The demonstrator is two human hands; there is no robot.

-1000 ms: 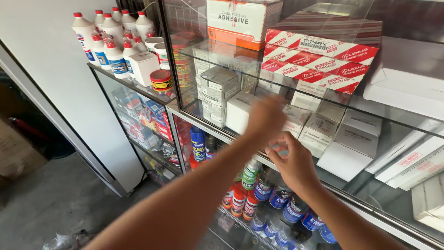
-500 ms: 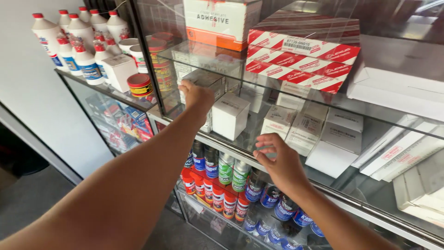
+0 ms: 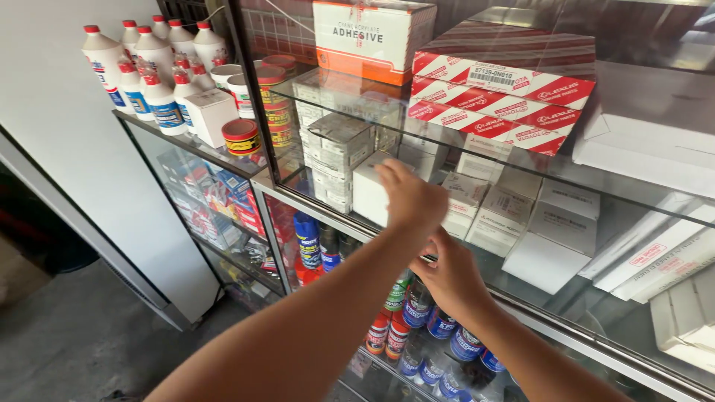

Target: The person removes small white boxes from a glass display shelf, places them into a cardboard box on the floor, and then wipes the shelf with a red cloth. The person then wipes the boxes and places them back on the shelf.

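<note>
Reaching in w/ both hands? How far r u? — pal

Not far. My left hand (image 3: 411,199) is on the small white box (image 3: 369,192). Fingers are pressed together and bent over its top right corner. I see only the back of my hand, so I can't tell if I've got a real hold yet. — me

Where's the box? — pal

It sits on the glass shelf (image 3: 335,219), just beside the stack of grey wrapped boxes (image 3: 339,149). It's flat on the shelf, not lifted. — me

And ur other hand? — pal

My right hand (image 3: 450,277) is lower, near the front edge of that shelf, above the little cans (image 3: 417,305). My left wrist hides the fingers, so idk if they're spread or closed. It holds nothing I can see. — me

So what's done, what's left? — pal

Done: hand is on the box. Left: the box isn't up or out. Everything else on the shelf looks untouched too. — me

What's diff from half a sec ago? — pal

Back then my left hand was further left, on the grey wrapped boxes, and the white box stood free next to it. Now it's slid over onto the white box. The right hand is in abt the same spot. — me
</note>
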